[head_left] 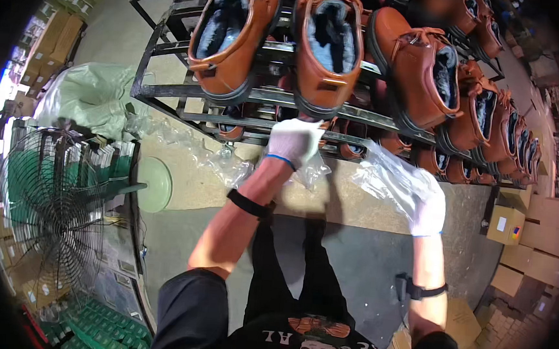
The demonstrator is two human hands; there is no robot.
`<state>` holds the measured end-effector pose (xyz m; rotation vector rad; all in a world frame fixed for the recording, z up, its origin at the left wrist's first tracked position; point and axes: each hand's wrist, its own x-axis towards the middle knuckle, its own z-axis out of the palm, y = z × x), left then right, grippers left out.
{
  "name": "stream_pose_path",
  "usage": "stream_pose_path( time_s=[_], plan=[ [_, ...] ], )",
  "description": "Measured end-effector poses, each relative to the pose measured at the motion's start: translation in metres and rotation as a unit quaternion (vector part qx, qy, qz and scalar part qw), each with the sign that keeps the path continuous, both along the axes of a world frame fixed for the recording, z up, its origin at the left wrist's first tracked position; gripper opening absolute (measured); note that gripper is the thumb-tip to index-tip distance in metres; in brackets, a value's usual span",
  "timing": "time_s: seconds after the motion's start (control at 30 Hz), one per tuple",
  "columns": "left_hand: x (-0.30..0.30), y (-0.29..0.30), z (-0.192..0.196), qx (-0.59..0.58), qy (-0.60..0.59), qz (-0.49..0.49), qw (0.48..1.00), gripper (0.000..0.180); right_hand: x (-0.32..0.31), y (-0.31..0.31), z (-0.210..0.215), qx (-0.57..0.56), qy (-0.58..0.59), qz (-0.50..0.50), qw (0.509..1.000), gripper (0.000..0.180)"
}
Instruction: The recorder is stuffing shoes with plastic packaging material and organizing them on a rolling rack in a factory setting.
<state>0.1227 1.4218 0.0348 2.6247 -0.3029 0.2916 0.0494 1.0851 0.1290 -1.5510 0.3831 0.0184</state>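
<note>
My left hand (293, 140), in a white glove, is closed at the front edge of a black metal rack (265, 96), just below the heel of a brown fleece-lined shoe (330, 55). What its fingers hold, if anything, is hidden. My right hand (429, 207), also gloved in white, grips a clear plastic bag (386, 175). The crumpled bag stretches from the fingers up and left toward the rack. Another brown shoe (233, 41) stands to the left on the top tier, and a third brown shoe (419, 74) sits at an angle to the right.
Several more brown shoes (506, 129) line the rack toward the right. Crumpled clear plastic (219, 160) lies on the floor below. At left are a wire-guarded fan (62, 224), a pale round disc (154, 185) and a large whitish sack (87, 99). Cardboard boxes (508, 220) stand at right.
</note>
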Motion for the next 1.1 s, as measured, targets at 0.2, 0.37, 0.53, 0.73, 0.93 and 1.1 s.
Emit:
stream_pose_path(
  time_s=[0.2,0.37,0.53,0.73,0.93,1.1],
  plan=[
    [-0.060,-0.030,-0.001,-0.026,0.009,-0.046,0.999,0.014,0.089,0.163,-0.057,-0.565,-0.156,0.099,0.804,0.017],
    [-0.053,-0.020,-0.004,-0.021,0.060,-0.035,0.997,0.015,0.103,0.169,-0.087,-0.713,-0.232,0.186,0.634,0.021],
    [-0.054,-0.015,-0.002,-0.021,0.054,-0.043,0.997,0.013,0.067,0.196,-0.053,-0.646,-0.272,0.173,0.692,0.021],
    [-0.034,-0.019,-0.015,-0.002,0.073,-0.084,0.994,0.018,0.116,0.194,-0.067,-0.670,-0.103,0.262,0.687,0.030],
    [-0.058,0.016,0.053,-0.470,0.226,-0.079,0.849,0.056,0.009,0.184,-0.016,-0.252,-0.328,0.253,0.875,0.068],
    [-0.143,0.049,-0.046,-0.455,0.365,-0.046,0.811,0.041,0.005,0.165,0.005,-0.373,-0.296,0.320,0.819,0.026]
  ],
)
